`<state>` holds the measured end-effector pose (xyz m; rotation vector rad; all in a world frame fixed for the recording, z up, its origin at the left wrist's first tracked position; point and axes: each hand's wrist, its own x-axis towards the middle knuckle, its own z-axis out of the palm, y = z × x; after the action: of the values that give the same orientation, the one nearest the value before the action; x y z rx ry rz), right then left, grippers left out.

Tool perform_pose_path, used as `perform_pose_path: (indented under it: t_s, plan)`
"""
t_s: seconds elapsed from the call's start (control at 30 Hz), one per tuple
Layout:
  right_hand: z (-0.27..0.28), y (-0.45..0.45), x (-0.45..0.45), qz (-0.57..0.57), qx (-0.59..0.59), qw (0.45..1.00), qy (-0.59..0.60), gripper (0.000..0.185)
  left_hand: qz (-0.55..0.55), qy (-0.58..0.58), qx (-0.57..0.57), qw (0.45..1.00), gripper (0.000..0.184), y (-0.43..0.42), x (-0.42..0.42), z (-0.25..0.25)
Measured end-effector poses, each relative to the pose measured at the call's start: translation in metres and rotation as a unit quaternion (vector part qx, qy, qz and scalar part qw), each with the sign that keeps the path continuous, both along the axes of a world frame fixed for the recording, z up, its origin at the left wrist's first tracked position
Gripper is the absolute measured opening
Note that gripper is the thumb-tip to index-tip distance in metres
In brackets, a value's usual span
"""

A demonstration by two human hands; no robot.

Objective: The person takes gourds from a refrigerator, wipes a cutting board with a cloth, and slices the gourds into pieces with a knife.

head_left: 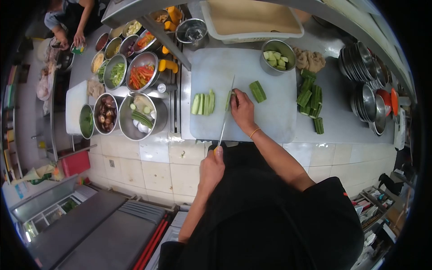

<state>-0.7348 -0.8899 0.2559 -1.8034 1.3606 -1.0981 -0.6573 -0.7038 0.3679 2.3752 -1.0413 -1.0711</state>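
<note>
My left hand [211, 172] is closed round the yellow handle of a kitchen knife [224, 118], its long blade pointing away from me over the white cutting board [243, 130]. Beside the blade, the fingers of my right hand [243, 110] are closed on a piece of green gourd [229, 100], mostly covered by the hand. Several pale green cut strips [203, 103] lie side by side on the left of the board. A dark green ridged gourd chunk [258, 92] rests right of my right hand. Cut pieces [275, 60] fill part of a metal pot [265, 68] at the board's back right.
Several gourd chunks [310, 96] lie right of the board, before stacked metal bowls [362, 101]. Bowls of cut peppers [141, 76], mushrooms [107, 114] and other vegetables stand left. A white tub [256, 38] sits behind; a shelf post [166, 41] slants down. Another person [74, 24] works far left.
</note>
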Motion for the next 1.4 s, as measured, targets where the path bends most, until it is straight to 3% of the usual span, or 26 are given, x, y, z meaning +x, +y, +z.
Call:
perform_pose_path:
  t_s: [0.13, 0.23, 0.33, 0.47, 0.7, 0.8, 1.0, 1.1, 1.2, 1.3, 1.4]
  plan:
    - [0.003, -0.002, -0.002, 0.005, -0.007, 1.0, 0.004, 0.021, 0.008, 0.038, 0.006, 0.999, 0.056, 0.002, 0.007, -0.003]
    - [0.002, 0.004, -0.003, 0.014, -0.003, 1.0, 0.005, 0.021, -0.008, 0.042, -0.086, 0.995, 0.06, -0.005, 0.012, -0.039]
    - [-0.005, -0.002, -0.014, 0.024, -0.021, 0.999, 0.013, 0.022, 0.156, 0.274, 0.055, 0.947, 0.063, -0.012, 0.022, -0.022]
    - [0.004, 0.0, -0.034, 0.038, 0.011, 0.999, 0.01, 0.023, 0.193, 0.275, 0.007, 0.942, 0.061, 0.004, 0.027, -0.019]
    - [0.013, 0.004, -0.032, 0.009, 0.048, 0.999, -0.014, 0.024, 0.095, 0.068, -0.038, 0.992, 0.056, 0.025, 0.04, -0.025]
    - [0.042, 0.005, -0.025, 0.033, -0.003, 0.999, 0.016, 0.026, 0.061, -0.041, -0.036, 0.997, 0.053, 0.028, 0.038, -0.007]
    - [0.066, -0.026, 0.008, 0.318, -0.185, 0.919, 0.142, 0.031, 0.061, -0.113, -0.058, 0.99, 0.055, 0.035, 0.04, -0.016]
    - [0.078, -0.037, 0.023, 0.443, -0.164, 0.839, 0.27, 0.032, 0.057, -0.116, -0.063, 0.99, 0.053, 0.033, 0.04, -0.014]
    - [0.074, -0.048, 0.037, 0.478, -0.165, 0.799, 0.325, 0.036, 0.056, -0.098, -0.056, 0.992, 0.051, 0.028, 0.039, -0.01]
    - [0.084, -0.055, 0.038, 0.389, -0.305, 0.847, 0.196, 0.042, 0.073, -0.072, -0.061, 0.993, 0.051, 0.03, 0.041, -0.005]
    - [0.099, -0.06, 0.039, 0.271, -0.199, 0.932, 0.137, 0.055, 0.124, -0.028, -0.074, 0.989, 0.051, 0.043, 0.047, 0.009]
